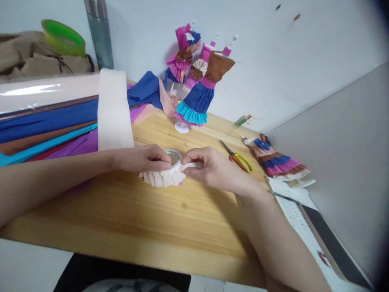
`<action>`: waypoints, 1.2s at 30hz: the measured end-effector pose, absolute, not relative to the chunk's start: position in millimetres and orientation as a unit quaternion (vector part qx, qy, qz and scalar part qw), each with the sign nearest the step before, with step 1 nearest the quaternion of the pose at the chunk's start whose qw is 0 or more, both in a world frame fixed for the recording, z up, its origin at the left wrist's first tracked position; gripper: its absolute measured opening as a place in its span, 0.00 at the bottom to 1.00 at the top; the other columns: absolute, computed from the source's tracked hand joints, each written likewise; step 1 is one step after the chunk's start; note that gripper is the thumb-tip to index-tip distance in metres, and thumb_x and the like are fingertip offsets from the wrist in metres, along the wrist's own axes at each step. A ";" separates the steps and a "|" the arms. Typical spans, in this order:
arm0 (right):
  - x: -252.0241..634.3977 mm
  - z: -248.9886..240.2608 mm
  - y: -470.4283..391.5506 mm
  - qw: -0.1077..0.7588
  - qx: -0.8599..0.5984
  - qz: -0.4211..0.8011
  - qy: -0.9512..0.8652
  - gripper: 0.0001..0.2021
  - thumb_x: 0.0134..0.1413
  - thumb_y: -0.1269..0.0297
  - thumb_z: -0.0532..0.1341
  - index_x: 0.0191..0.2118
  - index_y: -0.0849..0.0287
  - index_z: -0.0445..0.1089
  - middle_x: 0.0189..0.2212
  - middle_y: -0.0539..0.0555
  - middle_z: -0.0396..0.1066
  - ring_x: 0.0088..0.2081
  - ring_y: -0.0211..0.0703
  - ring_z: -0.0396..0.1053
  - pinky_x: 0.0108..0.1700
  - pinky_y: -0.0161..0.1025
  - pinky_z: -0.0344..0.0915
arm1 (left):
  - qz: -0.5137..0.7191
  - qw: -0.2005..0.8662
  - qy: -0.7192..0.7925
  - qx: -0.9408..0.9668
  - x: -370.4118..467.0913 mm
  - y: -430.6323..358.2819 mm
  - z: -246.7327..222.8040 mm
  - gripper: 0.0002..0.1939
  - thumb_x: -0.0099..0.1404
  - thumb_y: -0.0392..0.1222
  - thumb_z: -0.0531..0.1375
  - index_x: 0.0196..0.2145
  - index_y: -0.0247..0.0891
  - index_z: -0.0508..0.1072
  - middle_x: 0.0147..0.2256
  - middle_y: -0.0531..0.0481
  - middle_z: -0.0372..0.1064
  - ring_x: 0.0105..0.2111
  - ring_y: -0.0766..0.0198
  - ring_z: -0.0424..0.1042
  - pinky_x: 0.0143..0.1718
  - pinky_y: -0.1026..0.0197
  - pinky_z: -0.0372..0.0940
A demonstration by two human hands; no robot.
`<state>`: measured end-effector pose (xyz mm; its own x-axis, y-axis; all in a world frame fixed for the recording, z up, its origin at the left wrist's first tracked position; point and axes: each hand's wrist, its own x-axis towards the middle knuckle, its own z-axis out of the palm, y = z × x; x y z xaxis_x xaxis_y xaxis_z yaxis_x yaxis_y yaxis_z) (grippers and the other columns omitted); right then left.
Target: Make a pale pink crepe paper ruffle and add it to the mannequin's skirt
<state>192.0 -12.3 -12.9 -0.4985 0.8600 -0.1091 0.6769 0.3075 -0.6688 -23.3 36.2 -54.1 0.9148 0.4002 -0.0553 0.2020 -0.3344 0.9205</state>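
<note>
A roll of tape stands in the middle of the wooden table, with a cream pleated paper strip fanned out along its near side. My left hand is closed at the left of the roll, thumb and fingers pressed on its rim and the top edge of the pleats. On the right, my right hand pinches a narrow white strip that runs to the right end of the pleats. The fingertips of both hands are close together, with the roll's edge between them.
Yellow and red scissors lie to the right. Small paper dresses stand at the back; another lies far right beside a white keyboard. Coloured paper, a cream band and a bottle are at left.
</note>
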 end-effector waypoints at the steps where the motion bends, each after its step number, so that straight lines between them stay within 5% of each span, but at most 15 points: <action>1: 191.3 -12.7 -12.5 0.133 -0.492 0.314 -0.801 0.05 0.47 0.75 0.59 0.25 0.61 0.69 0.21 0.48 0.66 0.25 0.33 0.60 0.27 0.31 0.54 | 0.092 0.543 0.186 0.814 -23.3 36.1 -54.3 0.20 0.68 0.50 0.51 0.22 0.36 0.59 0.20 0.56 0.51 0.20 0.72 0.53 0.17 0.70 0.49; 36: 185.9 -14.1 -13.0 0.190 -0.490 0.338 -0.781 0.07 0.49 0.71 0.59 0.22 0.62 0.67 0.18 0.46 0.59 0.22 0.31 0.53 0.25 0.31 0.50 | 0.133 0.441 0.233 0.856 -19.0 36.9 -54.4 0.18 0.65 0.45 0.51 0.20 0.38 0.54 0.19 0.58 0.47 0.19 0.72 0.50 0.18 0.68 0.45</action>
<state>185.9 -13.0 -14.1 -0.4474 0.8936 -0.0355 0.6372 0.2907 -0.7137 -19.0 36.9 -54.4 0.8562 0.5161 0.0231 0.2806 -0.5021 0.8180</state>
